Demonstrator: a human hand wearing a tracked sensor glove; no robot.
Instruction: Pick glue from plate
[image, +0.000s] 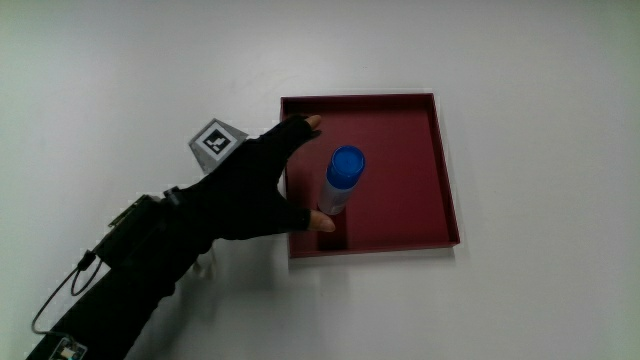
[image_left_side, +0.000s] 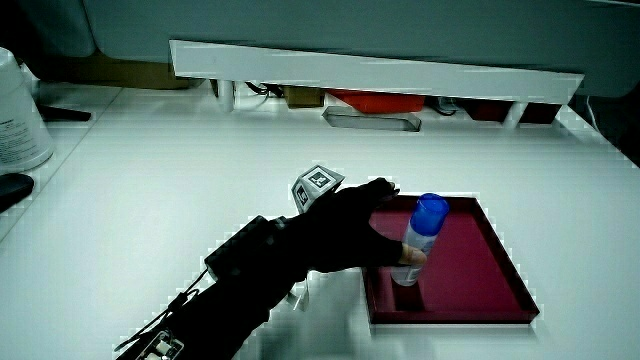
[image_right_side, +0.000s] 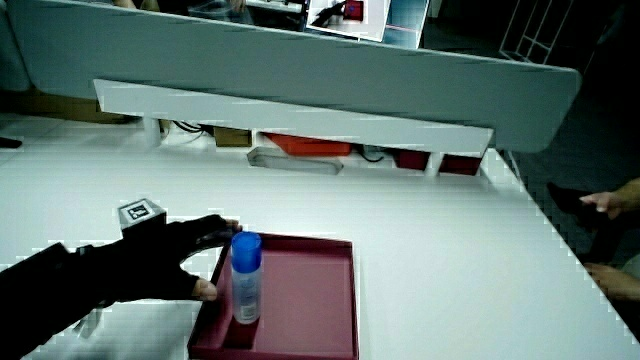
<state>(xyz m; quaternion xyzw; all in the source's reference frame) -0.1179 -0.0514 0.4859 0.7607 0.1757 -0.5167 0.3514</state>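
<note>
A white glue stick with a blue cap (image: 340, 180) stands upright in a shallow dark red square tray (image: 410, 215). The black-gloved hand (image: 255, 185) reaches over the tray's rim (thumb and fingers spread around the stick, thumb touching its base, not closed).

My main view looks straight down, close on the red plate (image: 445, 170), while my two side views look forward and down over the table (image_left_side: 180, 190) toward the low partition (image_right_side: 300, 125), all sharing the plate.
</note>
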